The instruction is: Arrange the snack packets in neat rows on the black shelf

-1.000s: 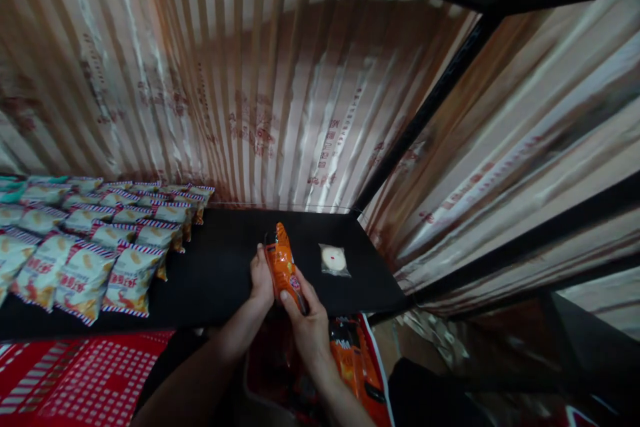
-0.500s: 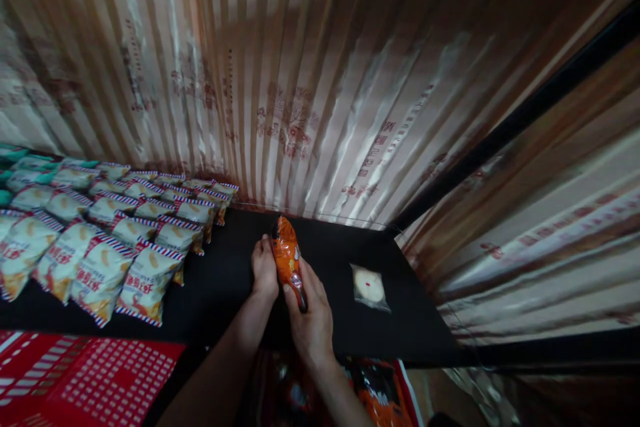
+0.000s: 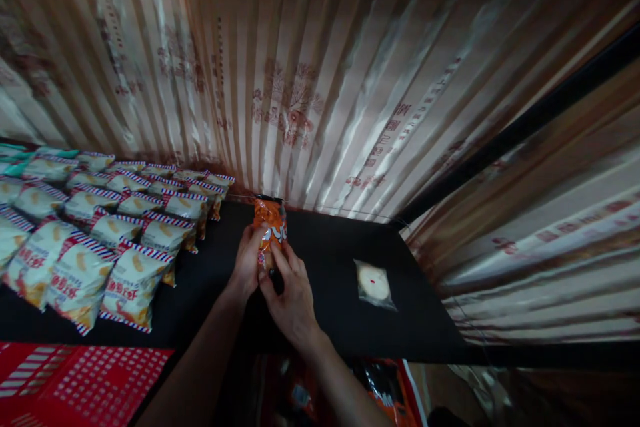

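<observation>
Both my hands are around an orange snack bag (image 3: 270, 215) near the back edge of the black shelf (image 3: 330, 320). My left hand (image 3: 246, 265) grips its left side, with the thumb on the front. My right hand (image 3: 291, 297) holds the lower right part, fingers bent over the front. The bag stands roughly upright, its dark top edge close to the striped curtain. Rows of white snack bags (image 3: 131, 283) with red-and-blue striped edges stand to the left of my hands. To the right lies a clear packet (image 3: 374, 283) with a round pale item inside.
A red plastic basket (image 3: 107, 373) sits below the shelf at the lower left. Under my right forearm, a container with a white rim holds more orange-and-black bags (image 3: 383, 383). A dark pole (image 3: 520, 130) slants across the right. The curtain (image 3: 310, 67) hangs behind the shelf.
The orange bag has moved left and toward the curtain, and its printed front now faces me more. Both hands have moved along with it. The view has shifted slightly.
</observation>
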### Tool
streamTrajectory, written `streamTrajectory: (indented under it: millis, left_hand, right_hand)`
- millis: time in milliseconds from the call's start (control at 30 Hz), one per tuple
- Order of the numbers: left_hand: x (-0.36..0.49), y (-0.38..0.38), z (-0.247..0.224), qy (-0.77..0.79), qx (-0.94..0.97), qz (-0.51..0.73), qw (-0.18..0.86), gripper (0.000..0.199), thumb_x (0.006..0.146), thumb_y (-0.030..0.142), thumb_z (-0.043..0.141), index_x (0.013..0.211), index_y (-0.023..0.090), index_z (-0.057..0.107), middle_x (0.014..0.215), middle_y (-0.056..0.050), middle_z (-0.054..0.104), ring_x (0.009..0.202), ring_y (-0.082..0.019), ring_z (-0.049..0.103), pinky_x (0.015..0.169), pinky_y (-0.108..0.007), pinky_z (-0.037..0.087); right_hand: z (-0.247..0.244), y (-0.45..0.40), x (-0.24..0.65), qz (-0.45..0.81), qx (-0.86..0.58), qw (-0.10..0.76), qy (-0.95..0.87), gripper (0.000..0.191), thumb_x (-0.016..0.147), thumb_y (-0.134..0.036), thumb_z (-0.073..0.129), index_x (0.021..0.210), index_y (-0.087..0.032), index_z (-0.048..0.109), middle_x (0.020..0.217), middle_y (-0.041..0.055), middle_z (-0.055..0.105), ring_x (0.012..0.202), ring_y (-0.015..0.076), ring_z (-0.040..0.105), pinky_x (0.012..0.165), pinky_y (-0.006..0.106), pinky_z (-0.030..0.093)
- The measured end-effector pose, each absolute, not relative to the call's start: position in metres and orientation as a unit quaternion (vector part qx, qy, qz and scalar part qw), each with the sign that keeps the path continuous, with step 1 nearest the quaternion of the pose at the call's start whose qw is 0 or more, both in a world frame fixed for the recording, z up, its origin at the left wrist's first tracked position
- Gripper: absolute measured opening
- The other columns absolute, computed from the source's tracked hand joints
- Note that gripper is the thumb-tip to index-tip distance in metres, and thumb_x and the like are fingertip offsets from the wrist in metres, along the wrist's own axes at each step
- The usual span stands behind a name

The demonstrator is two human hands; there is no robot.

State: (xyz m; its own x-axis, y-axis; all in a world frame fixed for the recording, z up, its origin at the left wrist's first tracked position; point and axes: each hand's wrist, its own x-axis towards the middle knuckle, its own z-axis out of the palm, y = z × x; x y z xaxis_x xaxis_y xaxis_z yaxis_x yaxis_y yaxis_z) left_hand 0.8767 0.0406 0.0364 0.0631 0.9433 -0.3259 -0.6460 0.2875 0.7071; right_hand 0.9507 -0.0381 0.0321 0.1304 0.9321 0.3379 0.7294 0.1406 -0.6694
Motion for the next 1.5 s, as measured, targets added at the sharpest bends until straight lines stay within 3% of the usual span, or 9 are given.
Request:
streamTrajectory:
  millis: [200, 367, 633, 900, 1133, 1333, 1500]
  left_hand:
    - [0.873, 0.047, 0.04, 0.369, 0.193, 0.581, 0.699, 0.042, 0.058, 0.03, 0.077, 0.091, 0.018, 0.055, 0.075, -0.002, 0.066, 0.069, -0.018, 0.066, 0.064, -0.028, 0.051]
    - [0.873, 0.051, 0.039, 0.315, 0.181, 0.562, 0.743, 0.042, 0.062, 0.028, 0.075, 0.099, 0.017, 0.059, 0.089, -0.007, 0.069, 0.077, -0.022, 0.067, 0.07, -0.033, 0.053]
    - [0.874, 0.055, 0.029, 0.328, 0.225, 0.515, 0.76, 0.038, 0.062, 0.034, 0.077, 0.09, 0.012, 0.064, 0.083, -0.01, 0.07, 0.076, -0.023, 0.067, 0.068, -0.031, 0.053]
    - [0.873, 0.055, 0.025, 0.431, 0.273, 0.478, 0.715, 0.037, 0.066, 0.046, 0.073, 0.086, 0.016, 0.066, 0.077, -0.007, 0.07, 0.061, -0.018, 0.065, 0.053, -0.025, 0.049]
    - [0.875, 0.059, 0.015, 0.495, 0.355, 0.495, 0.619, 0.03, 0.064, 0.025, 0.075, 0.09, 0.015, 0.064, 0.088, -0.006, 0.07, 0.08, -0.018, 0.065, 0.073, -0.026, 0.049]
    - [0.865, 0.067, 0.012, 0.514, 0.366, 0.492, 0.6, 0.028, 0.065, 0.034, 0.072, 0.084, 0.015, 0.064, 0.079, -0.005, 0.069, 0.074, -0.018, 0.064, 0.07, -0.028, 0.049]
    - [0.858, 0.074, 0.007, 0.517, 0.328, 0.518, 0.597, 0.025, 0.062, 0.026, 0.073, 0.081, 0.014, 0.064, 0.075, -0.002, 0.068, 0.07, -0.016, 0.064, 0.07, -0.028, 0.05]
  right_hand:
    - [0.033, -0.02, 0.964, 0.188, -0.6, 0.467, -0.621, 0.039, 0.083, -0.031, 0.054, 0.122, -0.026, 0.058, 0.124, 0.007, 0.059, 0.11, 0.0232, 0.054, 0.095, 0.039, 0.043]
    - [0.029, 0.0, 0.988, 0.248, -0.632, 0.538, -0.5, 0.054, 0.076, -0.041, 0.062, 0.126, -0.021, 0.053, 0.114, 0.0092, 0.062, 0.099, 0.022, 0.058, 0.079, 0.033, 0.049]
    - [0.037, -0.001, 0.997, 0.568, -0.494, 0.542, -0.373, 0.051, 0.063, -0.048, 0.075, 0.104, -0.02, 0.063, 0.096, 0.0042, 0.07, 0.087, 0.02, 0.065, 0.082, 0.031, 0.049]
    - [0.016, 0.008, 0.991, 0.527, -0.528, 0.583, -0.322, 0.048, 0.06, -0.047, 0.076, 0.095, -0.018, 0.063, 0.088, 0.0038, 0.071, 0.076, 0.0195, 0.067, 0.078, 0.032, 0.051]
    - [0.0, 0.028, 0.979, 0.492, -0.562, 0.596, -0.295, 0.049, 0.063, -0.05, 0.072, 0.097, -0.018, 0.06, 0.09, 0.0047, 0.07, 0.082, 0.0198, 0.066, 0.078, 0.031, 0.051]
    - [0.006, 0.039, 0.981, 0.53, -0.546, 0.562, -0.324, 0.045, 0.064, -0.048, 0.072, 0.094, -0.017, 0.062, 0.089, 0.0044, 0.071, 0.08, 0.0183, 0.066, 0.078, 0.03, 0.05]
    - [0.002, 0.041, 0.977, 0.577, -0.528, 0.532, -0.323, 0.048, 0.058, -0.04, 0.077, 0.096, -0.015, 0.063, 0.09, 0.005, 0.071, 0.078, 0.0175, 0.067, 0.08, 0.03, 0.05]
